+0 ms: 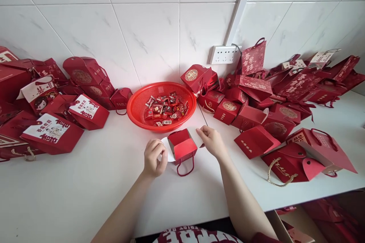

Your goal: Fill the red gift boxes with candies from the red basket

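A small red paper gift box stands on the white counter with its top open and a dark red cord handle hanging at the front. My left hand is curled closed at the box's left, its fingers on the pale inner side of the raised flap. At the opposite side my right hand pinches with thumb and forefinger at the right flap, mostly hidden behind the hand. Just behind the box, a red plastic basket holds many wrapped candies.
Piles of red gift boxes stand on the counter at the left and right. A socket strip is on the tiled wall. Below the counter's right edge, an open carton contains more red packaging.
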`<state>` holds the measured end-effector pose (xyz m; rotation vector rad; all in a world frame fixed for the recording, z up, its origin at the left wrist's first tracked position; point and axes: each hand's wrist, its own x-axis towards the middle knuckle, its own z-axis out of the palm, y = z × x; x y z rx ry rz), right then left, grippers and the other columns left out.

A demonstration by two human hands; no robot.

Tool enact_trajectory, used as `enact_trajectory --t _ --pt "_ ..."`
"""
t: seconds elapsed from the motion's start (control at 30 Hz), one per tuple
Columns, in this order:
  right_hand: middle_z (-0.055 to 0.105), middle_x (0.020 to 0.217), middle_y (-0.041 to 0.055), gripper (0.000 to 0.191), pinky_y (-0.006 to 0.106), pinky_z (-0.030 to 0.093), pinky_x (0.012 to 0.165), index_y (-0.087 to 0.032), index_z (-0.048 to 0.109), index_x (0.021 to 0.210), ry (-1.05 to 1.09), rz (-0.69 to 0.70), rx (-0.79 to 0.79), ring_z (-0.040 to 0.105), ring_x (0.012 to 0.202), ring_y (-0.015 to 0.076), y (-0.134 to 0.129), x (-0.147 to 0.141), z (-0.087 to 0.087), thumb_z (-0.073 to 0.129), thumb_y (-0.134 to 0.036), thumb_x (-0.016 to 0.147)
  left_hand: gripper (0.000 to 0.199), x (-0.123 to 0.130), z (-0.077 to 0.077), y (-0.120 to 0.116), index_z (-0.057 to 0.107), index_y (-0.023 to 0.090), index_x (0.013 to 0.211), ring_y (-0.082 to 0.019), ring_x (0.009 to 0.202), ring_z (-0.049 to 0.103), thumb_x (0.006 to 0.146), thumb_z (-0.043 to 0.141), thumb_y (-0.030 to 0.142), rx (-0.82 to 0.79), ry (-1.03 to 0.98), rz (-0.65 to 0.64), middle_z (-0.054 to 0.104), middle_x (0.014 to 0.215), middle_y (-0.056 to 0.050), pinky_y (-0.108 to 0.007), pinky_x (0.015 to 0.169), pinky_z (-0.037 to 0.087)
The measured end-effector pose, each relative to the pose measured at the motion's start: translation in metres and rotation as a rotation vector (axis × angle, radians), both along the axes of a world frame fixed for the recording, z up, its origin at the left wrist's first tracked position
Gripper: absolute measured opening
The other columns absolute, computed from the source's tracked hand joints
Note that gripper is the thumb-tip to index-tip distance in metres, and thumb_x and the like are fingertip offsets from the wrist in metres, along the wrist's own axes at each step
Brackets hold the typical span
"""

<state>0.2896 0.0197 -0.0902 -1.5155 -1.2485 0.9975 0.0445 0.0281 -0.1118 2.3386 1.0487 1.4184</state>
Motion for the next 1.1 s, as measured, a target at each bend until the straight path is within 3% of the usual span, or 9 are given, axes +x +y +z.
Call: enact_trajectory --t 0.3,0.43,0.5,0.57,0.67,0.8,0.9,0.97,1.1 --pt "0.06 0.066 -0.0023 0.036 0.024 0.049 0.048 -0.022 0.047 0.078 -0.039 0.088 -0.075 0.063 0.053 0.0149 0.001 0.006 -0.003 0.047 -0.056 0.092 0.01 -0.005 0.015 0.006 0.052 0.02 0.081 -0.017 0.078 0.053 0.081 0.051 0.011 -0.337 0.088 -0.097 0.057 0.08 -0.001 -0.03 0.072 0.045" --pt "0.053 0.067 -0.0033 0.038 0.024 0.053 0.051 -0.022 0.046 0.075 0.004 0.242 -0.096 0.06 0.058 0.0137 0.001 0.011 -0.005 0.049 -0.056 0.091 0.01 -0.008 0.013 0.005 0.046 0.021 0.083 -0.013 0.065 0.047 0.08 0.052 0.013 -0.545 0.021 -0.185 0.048 0.072 0.003 -0.025 0.062 0.041" --pt "0.05 0.067 -0.0037 0.038 0.025 0.054 0.052 -0.022 0.046 0.074 0.029 0.302 -0.086 0.058 0.06 0.0135 0.002 0.013 -0.008 0.049 -0.056 0.091 0.019 -0.008 0.016 0.002 0.045 0.021 0.098 -0.011 0.061 0.044 0.082 0.053 0.016 -0.694 -0.022 -0.211 0.045 0.07 0.006 -0.023 0.058 0.038" --pt "0.05 0.067 -0.0041 0.039 0.026 0.055 0.052 -0.022 0.046 0.075 0.025 0.321 -0.096 0.058 0.059 0.0133 0.002 0.013 -0.01 0.049 -0.057 0.092 0.041 -0.008 0.023 -0.002 0.041 0.022 0.121 -0.011 0.062 0.045 0.082 0.055 0.018 -0.789 -0.04 -0.231 0.045 0.072 0.006 -0.022 0.057 0.039" --pt "0.052 0.069 -0.004 0.04 0.027 0.055 0.054 -0.021 0.046 0.076 0.056 0.37 -0.144 0.061 0.059 0.0137 0.003 0.013 -0.012 0.049 -0.059 0.092 0.059 -0.008 0.033 -0.007 0.04 0.024 0.137 -0.011 0.064 0.044 0.081 0.058 0.021 -0.829 0.004 -0.216 0.043 0.072 0.006 -0.023 0.06 0.04" --pt "0.054 0.07 -0.0037 0.041 0.027 0.055 0.056 -0.021 0.047 0.079 0.202 0.491 -0.211 0.065 0.061 0.0147 0.002 0.01 -0.01 0.052 -0.06 0.091 0.04 -0.011 0.036 -0.007 0.059 0.024 0.122 -0.011 0.059 0.04 0.082 0.058 0.025 -0.813 0.104 -0.116 0.037 0.063 0.007 -0.023 0.062 0.038" --pt "0.055 0.071 -0.0033 0.041 0.025 0.054 0.055 -0.02 0.05 0.081 0.219 0.47 -0.188 0.064 0.061 0.014 0.002 0.002 -0.012 0.053 -0.06 0.091 0.034 -0.017 0.035 -0.003 0.063 0.023 0.116 -0.01 0.057 0.038 0.082 0.059 0.027 -0.793 0.119 -0.072 0.034 0.059 0.008 -0.023 0.063 0.038" --pt "0.056 0.071 -0.0031 0.041 0.026 0.054 0.055 -0.02 0.051 0.08 0.226 0.435 -0.158 0.063 0.061 0.0138 0.002 -0.005 -0.014 0.053 -0.06 0.091 0.034 -0.023 0.037 -0.001 0.064 0.022 0.115 -0.01 0.056 0.036 0.083 0.059 0.029 -0.803 0.114 -0.096 0.032 0.058 0.008 -0.023 0.062 0.037" --pt "0.058 0.067 -0.0028 0.043 0.026 0.054 0.052 -0.02 0.05 0.078 0.287 0.365 -0.146 0.065 0.057 0.0146 0.001 -0.02 -0.015 0.053 -0.061 0.09 0.051 -0.036 0.046 0.003 0.058 0.021 0.128 -0.01 0.062 0.036 0.08 0.067 0.034 -0.914 0.086 -0.267 0.036 0.069 0.006 -0.022 0.061 0.036"
